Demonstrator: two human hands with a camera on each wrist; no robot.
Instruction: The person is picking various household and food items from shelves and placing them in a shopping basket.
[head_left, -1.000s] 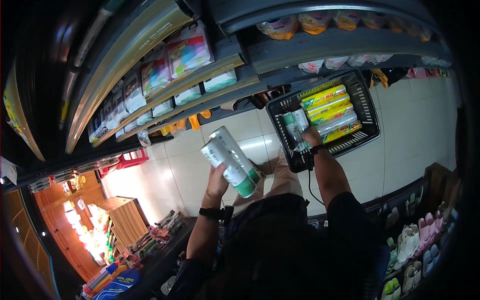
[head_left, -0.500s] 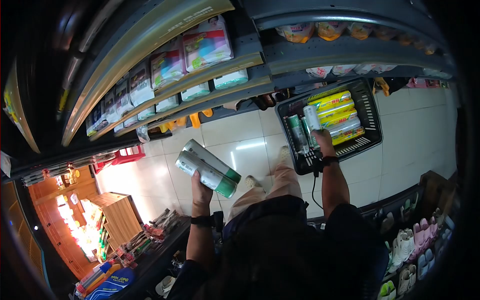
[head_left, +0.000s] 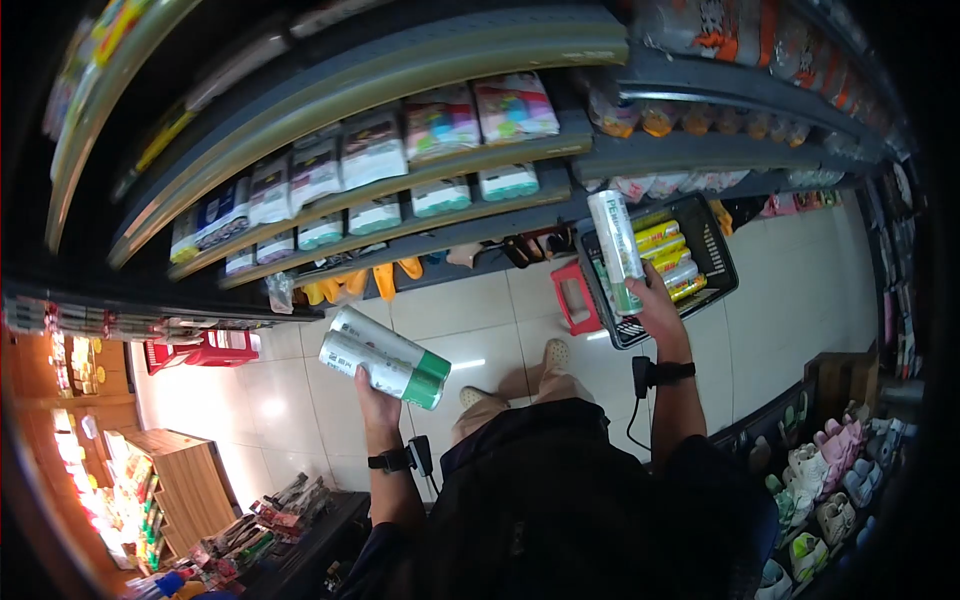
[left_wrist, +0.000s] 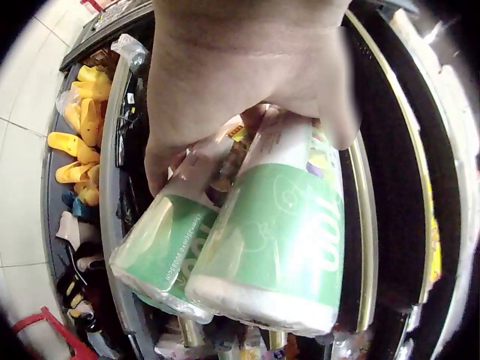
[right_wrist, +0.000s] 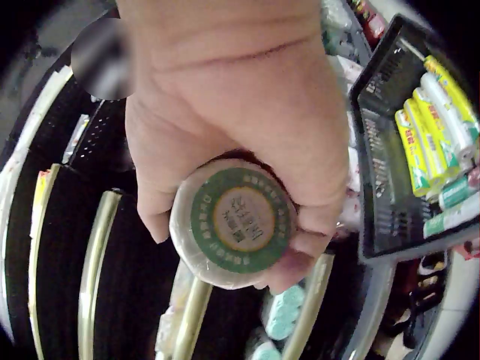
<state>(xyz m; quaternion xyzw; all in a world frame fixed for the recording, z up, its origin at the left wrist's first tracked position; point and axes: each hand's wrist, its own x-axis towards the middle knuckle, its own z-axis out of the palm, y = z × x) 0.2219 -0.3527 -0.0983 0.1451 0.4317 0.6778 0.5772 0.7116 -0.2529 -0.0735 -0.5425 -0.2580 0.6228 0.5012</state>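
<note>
My left hand (head_left: 378, 405) grips two plastic-wrapped rolls with white-and-green labels, the nearer roll (head_left: 365, 368) lying against the farther roll (head_left: 395, 340). In the left wrist view, the green end of the larger-looking roll (left_wrist: 274, 225) carries the number 100. My right hand (head_left: 660, 308) holds a similar white-and-green roll (head_left: 613, 235) near its green end, over the left side of a black basket (head_left: 722, 255). Its round printed end (right_wrist: 240, 221) faces the right wrist camera. Yellow-labelled rolls (right_wrist: 420, 139) lie in the basket, with green-and-white rolls (right_wrist: 459, 193) beside them.
Shelves (head_left: 480, 60) of packaged goods (head_left: 515, 105) run along the far side. Below them hang yellow slippers (head_left: 385, 280). A red stool (head_left: 575, 300) stands beside the basket on the tiled floor (head_left: 480, 310). Shoes (head_left: 810, 470) fill a rack at the right.
My right hand has lifted a white-and-green roll up out of the basket. The left hand has moved left with its two rolls. The head view has shifted, showing more of the shelves.
</note>
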